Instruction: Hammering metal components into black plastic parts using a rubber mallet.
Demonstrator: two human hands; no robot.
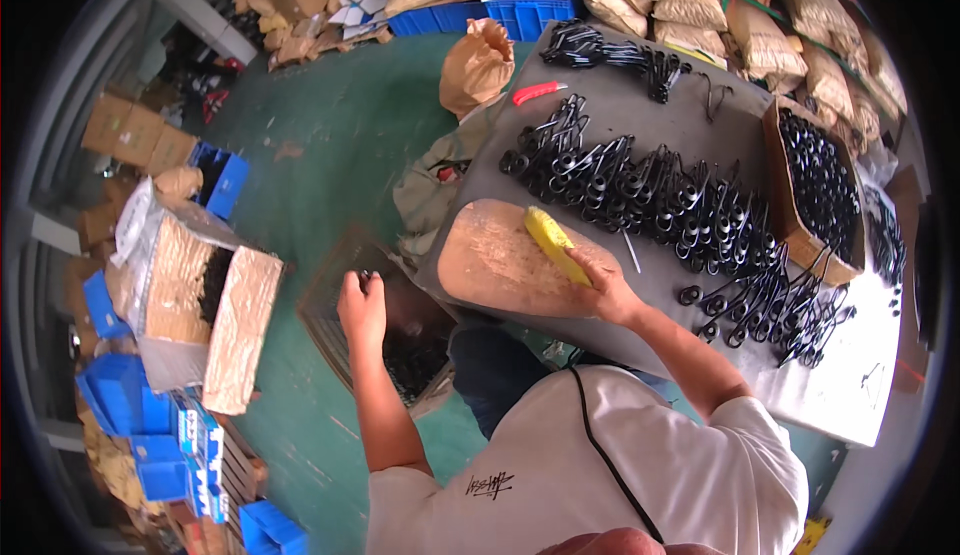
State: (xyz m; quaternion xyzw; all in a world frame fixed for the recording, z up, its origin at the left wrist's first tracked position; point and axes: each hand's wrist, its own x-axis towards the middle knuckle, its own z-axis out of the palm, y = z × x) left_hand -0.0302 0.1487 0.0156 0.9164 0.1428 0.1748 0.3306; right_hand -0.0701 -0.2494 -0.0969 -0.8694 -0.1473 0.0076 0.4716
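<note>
- Right hand grips yellow bar-shaped tool, long axis slanting forward-left across brown board.
- Left hand, farther, curls closed above carton; contents unclear.

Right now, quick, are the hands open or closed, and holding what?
Left hand: closed, seemingly on a small dark thing, too hidden to name.
Right hand: closed, holding a long yellow object.

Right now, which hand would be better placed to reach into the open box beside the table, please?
Probably the left hand: it appears above the open box, while the right hand holds a yellow object over the table.
</note>
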